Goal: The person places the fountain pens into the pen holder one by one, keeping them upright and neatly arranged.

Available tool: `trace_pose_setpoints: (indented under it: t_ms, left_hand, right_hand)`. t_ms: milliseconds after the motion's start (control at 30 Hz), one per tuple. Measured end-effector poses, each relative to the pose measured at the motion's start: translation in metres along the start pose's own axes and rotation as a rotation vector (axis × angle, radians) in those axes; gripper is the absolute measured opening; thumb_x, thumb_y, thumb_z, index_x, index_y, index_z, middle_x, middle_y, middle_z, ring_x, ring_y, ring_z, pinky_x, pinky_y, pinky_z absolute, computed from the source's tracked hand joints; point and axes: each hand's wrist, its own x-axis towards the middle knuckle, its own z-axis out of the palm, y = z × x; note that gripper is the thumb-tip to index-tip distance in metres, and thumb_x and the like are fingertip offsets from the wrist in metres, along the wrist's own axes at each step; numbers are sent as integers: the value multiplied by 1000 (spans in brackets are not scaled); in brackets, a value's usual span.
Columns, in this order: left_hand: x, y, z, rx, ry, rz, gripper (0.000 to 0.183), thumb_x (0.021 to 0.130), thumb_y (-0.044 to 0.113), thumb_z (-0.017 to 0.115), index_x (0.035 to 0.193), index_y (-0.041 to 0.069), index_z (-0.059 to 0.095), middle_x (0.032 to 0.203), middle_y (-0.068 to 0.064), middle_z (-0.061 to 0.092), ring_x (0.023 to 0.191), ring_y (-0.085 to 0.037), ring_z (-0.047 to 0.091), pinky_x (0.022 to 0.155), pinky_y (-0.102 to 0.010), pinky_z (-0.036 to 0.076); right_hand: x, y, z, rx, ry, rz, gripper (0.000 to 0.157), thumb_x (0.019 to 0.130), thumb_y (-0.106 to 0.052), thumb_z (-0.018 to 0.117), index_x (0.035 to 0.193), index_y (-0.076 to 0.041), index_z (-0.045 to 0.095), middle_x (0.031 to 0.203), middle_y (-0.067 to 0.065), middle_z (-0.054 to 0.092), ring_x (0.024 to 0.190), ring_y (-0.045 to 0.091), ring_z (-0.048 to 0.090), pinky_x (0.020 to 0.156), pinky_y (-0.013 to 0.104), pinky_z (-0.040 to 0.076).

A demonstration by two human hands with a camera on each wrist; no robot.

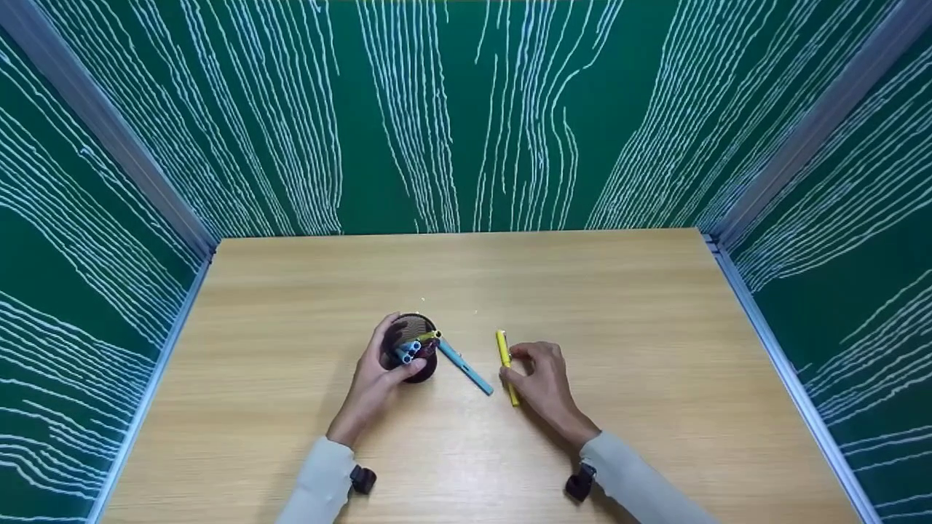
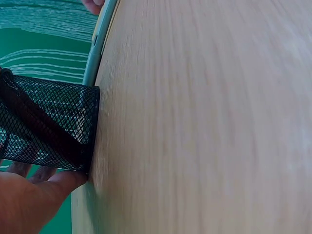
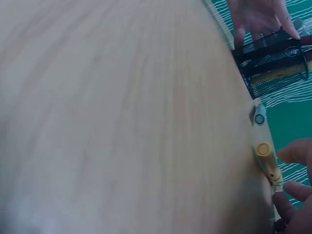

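A black mesh pen cup point(image 1: 413, 329) stands upright on the table, gripped around its side by my left hand point(image 1: 375, 375). Teal pens point(image 1: 406, 351) and a yellow pen point(image 1: 429, 335) stick out of it, and something dark red shows through the mesh in the left wrist view. Just right of the cup, a teal pen point(image 1: 466, 368) lies slanted on the wood. Farther right is another yellow pen point(image 1: 502, 344) with a clip, lying on the tabletop. My right hand point(image 1: 542, 378) pinches that pen between thumb and fingertips; in the right wrist view the fingers point(image 3: 292, 190) are beside its far end.
The wooden table point(image 1: 291, 291) runs back to a green wall point(image 1: 466, 182) with white wavy lines. Similar panels on the left point(image 1: 44, 255) and right close in the sides, with metal rails point(image 1: 794, 378) along the edges. Dark devices point(image 1: 580, 482) sit at both wrists.
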Motion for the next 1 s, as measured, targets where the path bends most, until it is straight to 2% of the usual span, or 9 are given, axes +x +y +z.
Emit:
trace_pose_setpoints:
  t_ms: [233,400,700,1000]
  left_hand:
    - [0,1,0,-9,2,18,94,92,4,87,170,7,35,164,-21,50,155,-39,45,132,-49,28]
    - [1,2,1,-4,-1,28,94,92,4,87,170,6,34,164,-22,50,155,-39,45,133,-53,26]
    - [-1,1,0,-8,-1,17,93,92,5,88,170,10,37,164,-21,50,155,-39,45,133,-53,27]
    - [-1,1,0,8,8,6,94,91,7,89,170,11,37,163,-20,51,155,-38,46,132,-51,27]
  right_hand:
    - [1,5,6,-19,36,-41,30,84,-12,94,110,-7,81,106,6,76,116,33,56,105,54,39]
    - [0,1,10,-55,60,-33,31,83,-16,95,110,-8,81,103,4,73,111,31,55,101,52,37]
    - [0,-1,18,-121,102,-8,30,83,-19,95,108,-9,82,98,3,70,111,31,54,98,51,37]
    - [5,0,20,-171,119,-38,14,88,-10,89,100,-6,82,91,4,69,107,33,56,99,54,40]
